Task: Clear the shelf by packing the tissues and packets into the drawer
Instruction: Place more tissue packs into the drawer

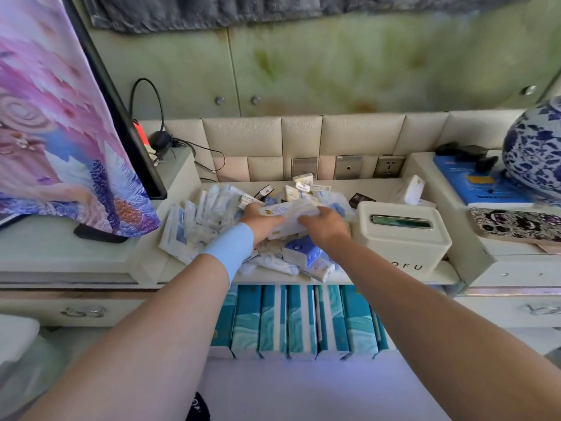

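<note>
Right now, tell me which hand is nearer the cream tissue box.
Right. The right hand grips the white tissue pack just beside the cream tissue box; the left hand holds the pack's far end.

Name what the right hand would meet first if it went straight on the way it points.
The white tissue pack that the right hand grips; beyond it, probably the left hand, though depth is unclear.
</note>
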The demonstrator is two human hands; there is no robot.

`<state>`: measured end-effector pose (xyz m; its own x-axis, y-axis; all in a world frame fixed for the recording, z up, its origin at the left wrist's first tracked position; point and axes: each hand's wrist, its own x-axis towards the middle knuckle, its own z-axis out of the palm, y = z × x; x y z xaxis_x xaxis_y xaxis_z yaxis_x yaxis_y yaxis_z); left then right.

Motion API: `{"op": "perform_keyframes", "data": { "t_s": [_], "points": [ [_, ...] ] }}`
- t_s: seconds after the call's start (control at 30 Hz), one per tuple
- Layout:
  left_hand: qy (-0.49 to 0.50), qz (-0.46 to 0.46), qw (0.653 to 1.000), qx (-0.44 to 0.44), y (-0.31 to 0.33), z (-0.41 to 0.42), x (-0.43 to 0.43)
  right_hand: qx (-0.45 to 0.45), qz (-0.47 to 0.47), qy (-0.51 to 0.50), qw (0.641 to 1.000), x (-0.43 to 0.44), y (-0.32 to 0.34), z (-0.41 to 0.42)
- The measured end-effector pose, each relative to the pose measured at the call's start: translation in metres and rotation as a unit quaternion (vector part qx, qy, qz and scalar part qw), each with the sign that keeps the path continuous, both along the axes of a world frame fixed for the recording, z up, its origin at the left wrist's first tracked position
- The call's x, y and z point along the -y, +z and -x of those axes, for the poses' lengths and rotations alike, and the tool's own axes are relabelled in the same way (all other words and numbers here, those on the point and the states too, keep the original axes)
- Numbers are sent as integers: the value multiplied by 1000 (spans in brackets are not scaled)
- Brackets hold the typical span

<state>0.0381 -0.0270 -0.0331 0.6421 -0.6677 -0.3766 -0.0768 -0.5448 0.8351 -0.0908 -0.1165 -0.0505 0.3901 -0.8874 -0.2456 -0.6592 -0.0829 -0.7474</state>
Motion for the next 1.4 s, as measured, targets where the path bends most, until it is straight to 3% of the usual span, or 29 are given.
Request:
{"op": "perform_keyframes", "data": {
  "t_s": [0.13, 0.33, 0.4, 0.5, 0.63, 0.73, 0.87, 0.93, 1.13, 1.27, 1.4],
  "points": [
    [45, 51, 997, -37, 4, -9, -12, 172, -98, -41, 979, -8, 8, 0],
    [0, 71, 997, -13, 30, 5, -51, 256, -158, -30, 953, -26, 26, 14],
    [-29, 60, 998, -9, 35, 12, -73, 223, -157, 23, 962, -39, 29, 19],
    [-103, 5, 991, 82, 28, 21, -112, 126, -164, 146, 967, -69, 24, 26],
    [-169, -66, 977, 110, 9, 31, -163, -14, -160, 277, 947, -115, 10, 45],
    [-216, -155, 953, 147, -6, 37, -190, -72, -131, 324, 934, -141, -6, 58],
    [-323, -293, 877, 202, -3, 49, -200, -63, -105, 318, 940, -159, -23, 65],
    [-349, -323, 858, 195, -5, 55, -197, -60, -102, 323, 939, -164, -29, 66],
    [-361, -334, 852, 180, -51, 53, -202, -164, -27, 406, 899, -178, -66, 59],
    [-351, -310, 864, 186, -63, 42, -204, -147, -59, 369, 916, -194, -99, 52],
    [-391, -349, 829, 196, -72, 38, -208, -119, -75, 316, 938, -201, -114, 38]
  ]
}}
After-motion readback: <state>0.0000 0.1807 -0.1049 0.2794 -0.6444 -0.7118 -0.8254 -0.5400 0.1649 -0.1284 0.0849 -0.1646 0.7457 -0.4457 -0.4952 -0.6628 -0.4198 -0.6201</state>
